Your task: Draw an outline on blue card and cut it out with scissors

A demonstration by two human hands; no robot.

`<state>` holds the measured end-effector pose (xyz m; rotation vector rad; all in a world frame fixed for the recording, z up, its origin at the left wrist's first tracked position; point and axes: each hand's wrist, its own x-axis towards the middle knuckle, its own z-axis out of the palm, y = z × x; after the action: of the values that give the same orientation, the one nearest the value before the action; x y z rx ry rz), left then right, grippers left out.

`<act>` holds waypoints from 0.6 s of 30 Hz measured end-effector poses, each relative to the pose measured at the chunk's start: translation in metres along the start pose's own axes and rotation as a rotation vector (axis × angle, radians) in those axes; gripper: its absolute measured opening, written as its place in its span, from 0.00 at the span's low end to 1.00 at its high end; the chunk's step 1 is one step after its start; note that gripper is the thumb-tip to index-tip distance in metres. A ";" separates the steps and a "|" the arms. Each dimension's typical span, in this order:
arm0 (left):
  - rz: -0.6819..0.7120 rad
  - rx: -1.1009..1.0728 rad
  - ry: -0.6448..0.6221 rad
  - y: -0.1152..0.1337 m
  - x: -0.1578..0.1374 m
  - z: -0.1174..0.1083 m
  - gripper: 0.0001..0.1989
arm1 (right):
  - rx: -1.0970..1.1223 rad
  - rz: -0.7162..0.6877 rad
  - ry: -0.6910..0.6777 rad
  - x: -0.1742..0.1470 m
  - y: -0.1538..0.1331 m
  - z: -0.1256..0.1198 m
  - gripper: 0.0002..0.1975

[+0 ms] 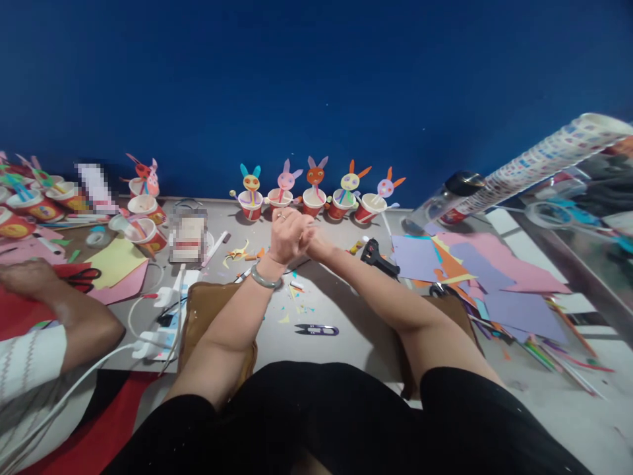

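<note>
Both my arms reach forward over the table, and the hands meet just in front of the middle paper cups. My left hand (pixel 285 237), with a ring and a bangle at the wrist, has its fingers curled closed. Against it presses my right hand (pixel 313 239), also closed; anything between them is hidden. Behind stand several red-and-white paper cups (pixel 313 203) in a row, each with a paper rabbit figure (pixel 315 174) on it. Purple thread snips (pixel 316 330) lie nearer my body. Paper scraps (pixel 297 297) and orange and yellow cut pieces (pixel 240 254) are scattered below the hands.
A black glue gun (pixel 378 256) lies right of my hands, beside coloured paper sheets (pixel 420 257). A clear bottle (pixel 435 198) and a long stack of cups (pixel 548 161) lean at right. Left are a power strip (pixel 171 333), cables, more cups (pixel 148 234) and another person's arm (pixel 82 320).
</note>
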<state>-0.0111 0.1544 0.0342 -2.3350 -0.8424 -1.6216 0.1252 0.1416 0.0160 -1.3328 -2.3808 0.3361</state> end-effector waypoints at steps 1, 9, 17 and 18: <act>-0.034 0.004 0.005 0.002 0.002 -0.003 0.29 | -0.049 0.034 -0.001 -0.017 0.002 -0.007 0.16; 0.060 -0.266 0.245 0.058 0.037 -0.069 0.16 | -0.404 0.029 0.307 -0.228 -0.005 -0.057 0.09; 0.067 -0.124 -0.092 0.072 0.032 -0.104 0.22 | -0.503 0.354 0.314 -0.320 0.008 -0.066 0.10; 0.016 -0.100 -0.168 0.073 0.024 -0.105 0.23 | -0.508 0.359 0.318 -0.323 0.010 -0.070 0.11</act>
<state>-0.0497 0.0558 0.1094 -2.5694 -0.7882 -1.5117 0.3162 -0.1279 0.0043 -1.8790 -2.0217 -0.3924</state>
